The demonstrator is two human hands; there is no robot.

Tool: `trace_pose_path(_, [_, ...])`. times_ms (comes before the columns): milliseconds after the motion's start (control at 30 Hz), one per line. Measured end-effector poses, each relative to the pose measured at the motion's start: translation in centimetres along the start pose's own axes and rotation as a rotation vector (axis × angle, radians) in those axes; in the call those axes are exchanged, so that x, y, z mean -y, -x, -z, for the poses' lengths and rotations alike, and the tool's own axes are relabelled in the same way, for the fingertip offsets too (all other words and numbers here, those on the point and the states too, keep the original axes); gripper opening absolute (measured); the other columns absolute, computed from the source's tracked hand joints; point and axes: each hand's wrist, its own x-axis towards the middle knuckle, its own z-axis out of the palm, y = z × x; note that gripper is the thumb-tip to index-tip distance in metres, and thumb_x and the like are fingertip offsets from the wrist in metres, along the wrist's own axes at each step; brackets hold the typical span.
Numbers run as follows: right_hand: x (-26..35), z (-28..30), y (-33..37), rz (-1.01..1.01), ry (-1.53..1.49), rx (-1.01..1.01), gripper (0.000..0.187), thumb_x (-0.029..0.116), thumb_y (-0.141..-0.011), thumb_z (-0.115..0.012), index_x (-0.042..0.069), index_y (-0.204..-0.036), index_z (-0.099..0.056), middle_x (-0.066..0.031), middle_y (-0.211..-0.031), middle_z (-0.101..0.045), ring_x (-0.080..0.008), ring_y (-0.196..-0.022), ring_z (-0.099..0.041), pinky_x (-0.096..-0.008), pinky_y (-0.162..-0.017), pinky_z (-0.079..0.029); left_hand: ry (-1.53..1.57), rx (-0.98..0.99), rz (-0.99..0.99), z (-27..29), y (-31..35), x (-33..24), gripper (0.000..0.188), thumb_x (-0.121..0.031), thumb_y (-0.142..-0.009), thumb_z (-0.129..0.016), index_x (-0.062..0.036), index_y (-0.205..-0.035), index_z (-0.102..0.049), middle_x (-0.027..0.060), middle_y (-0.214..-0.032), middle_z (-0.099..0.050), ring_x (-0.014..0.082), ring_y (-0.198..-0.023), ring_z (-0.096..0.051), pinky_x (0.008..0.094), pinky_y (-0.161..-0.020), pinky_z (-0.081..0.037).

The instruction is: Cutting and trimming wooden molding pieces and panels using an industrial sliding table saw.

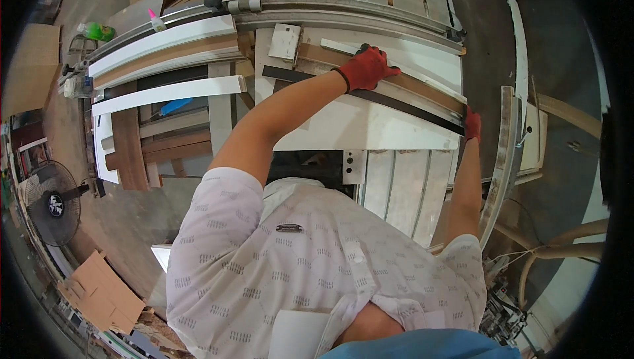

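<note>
A long flat white board (370, 128), upper middle of the frame, is pressed flat by the left hand (367, 68) and gripped at its end by the right hand (471, 124). It is judged stiff and heavy; both ends are best held.

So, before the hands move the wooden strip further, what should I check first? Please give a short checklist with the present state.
1. Left hand flat on the wooden strip: ok, red glove presses on top.
2. Right hand at the strip's near end: ok, at the white panel corner.
3. Strip lying along the black bar: ok, side by side.
4. Right hand's grip: cannot tell, fingers hidden.
5. Loose white block away from the strip: ok, apart.
</note>
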Motion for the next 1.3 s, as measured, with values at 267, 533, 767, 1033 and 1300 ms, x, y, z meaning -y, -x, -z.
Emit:
trace_pose_path(267, [-7.1, 2.0, -0.3, 0.302, 0.540, 0.034, 0.043, 0.039, -0.101, -0.040, 0.006, -0.105, -0.067, -0.0268, -0.096, -0.067, -0.0461, -0.089, -0.064, -0.0549, -0.075, -0.049, 0.348, -0.166, -0.100, -1.5, -0.9, 0.4, 0.055, -0.029, -0.078, -0.069, -0.0273, -0.132, -0.057, 0.0145, -0.116, -0.056, 0.0332, -0.108, -0.055, 0.0471, -0.091, -0.042])
trace_pose_path(533, [-0.6, 0.4, 3.8, -0.044, 0.081, -0.131, 0.065, 0.057, -0.094, -0.045, -0.004, -0.101, -0.068, -0.0297, -0.106, -0.064, -0.0469, -0.104, -0.059, -0.0506, -0.092, -0.046, 0.242, -0.112, -0.089, -1.1, -3.6, -2.1, 0.054, -0.044, -0.083, -0.069, -0.0250, -0.132, -0.057, 0.0160, -0.125, -0.053, 0.0332, -0.111, -0.052, 0.0467, -0.093, -0.042])
trace_pose_path(767, [8.2, 1.7, 10.1, 0.337, 0.315, -0.383, 0.072, 0.055, -0.082, -0.065, 0.006, -0.134, -0.052, -0.0183, -0.137, -0.050, -0.0375, -0.126, -0.047, -0.0482, -0.102, -0.041, 0.119, -0.222, -0.174, -3.2, -3.7, -1.6, 0.047, -0.042, -0.084, -0.067, -0.0252, -0.128, -0.060, 0.0169, -0.114, -0.054, 0.0331, -0.103, -0.053, 0.0461, -0.086, -0.043])
trace_pose_path(1033, [15.4, 0.3, 8.6, 1.103, 0.303, 0.008, 0.083, 0.058, -0.066, -0.077, 0.007, -0.128, -0.054, -0.0109, -0.122, -0.056, -0.0292, -0.112, -0.053, -0.0424, -0.093, -0.044, 0.086, -0.144, -0.193, -1.9, -4.4, -2.1, 0.045, -0.038, -0.085, -0.067, -0.0230, -0.127, -0.060, 0.0199, -0.121, -0.051, 0.0361, -0.104, -0.052, 0.0483, -0.086, -0.041])
trace_pose_path(1300, [15.3, -0.4, 7.7, 1.165, 0.295, -0.078, 0.070, 0.056, -0.068, -0.076, 0.006, -0.113, -0.057, -0.0103, -0.110, -0.058, -0.0279, -0.103, -0.055, -0.0412, -0.084, -0.044, 0.090, -0.103, -0.152, -1.8, -4.7, -2.2, 0.060, -0.040, -0.080, -0.072, -0.0227, -0.134, -0.055, 0.0169, -0.131, -0.049, 0.0354, -0.113, -0.050, 0.0492, -0.094, -0.040])
